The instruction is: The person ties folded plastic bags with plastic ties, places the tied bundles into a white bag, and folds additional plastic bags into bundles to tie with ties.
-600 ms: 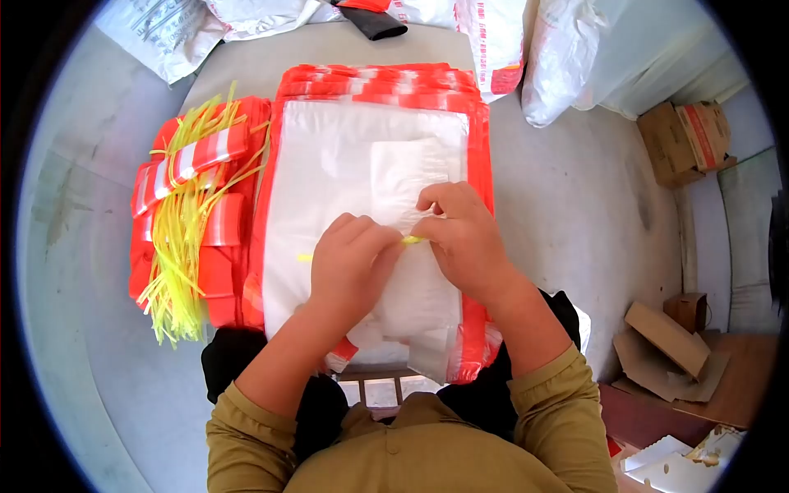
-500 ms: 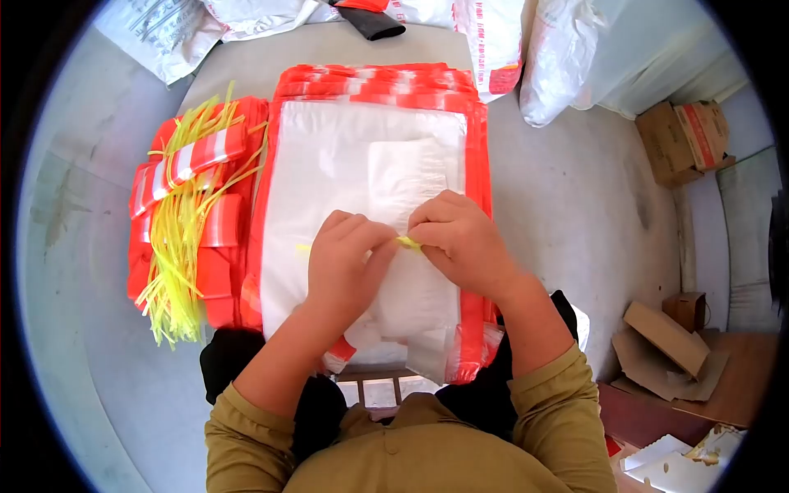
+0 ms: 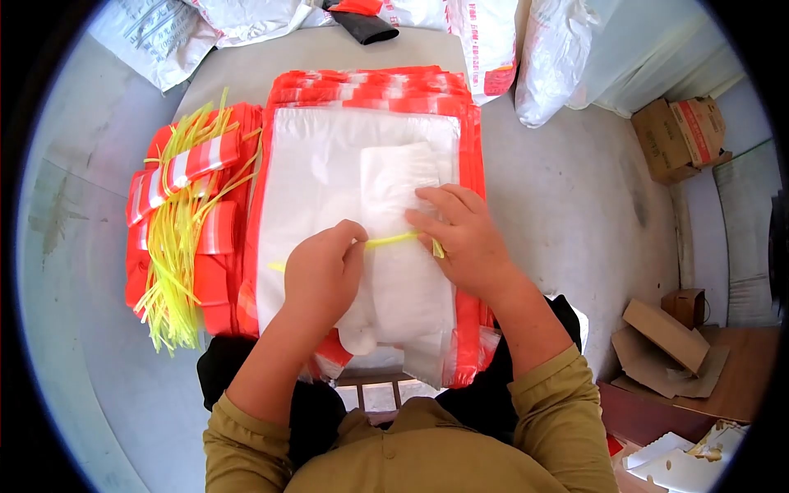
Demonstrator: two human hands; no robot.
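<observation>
A yellow strip (image 3: 388,241) runs between my hands across a folded white plastic bundle (image 3: 403,287). My left hand (image 3: 325,267) is closed on the strip, and a loose yellow end sticks out to its left. My right hand (image 3: 464,238) pinches the strip near its other end, with a bit of yellow showing under the fingers. Beneath the bundle lies a stack of clear bags with red edges (image 3: 308,156). Left of the stack are folded red and white bags (image 3: 218,283), with many loose yellow strips (image 3: 174,263) lying over them.
White printed sacks (image 3: 156,41) and a black and red item (image 3: 366,25) lie at the far edge of the grey table (image 3: 575,205). Cardboard boxes (image 3: 670,140) stand at the right. An opened carton (image 3: 666,349) is at the lower right.
My left hand has moved left and slightly down, away from my right hand. A longer length of the yellow strip now shows between them. The view has shifted slightly.
</observation>
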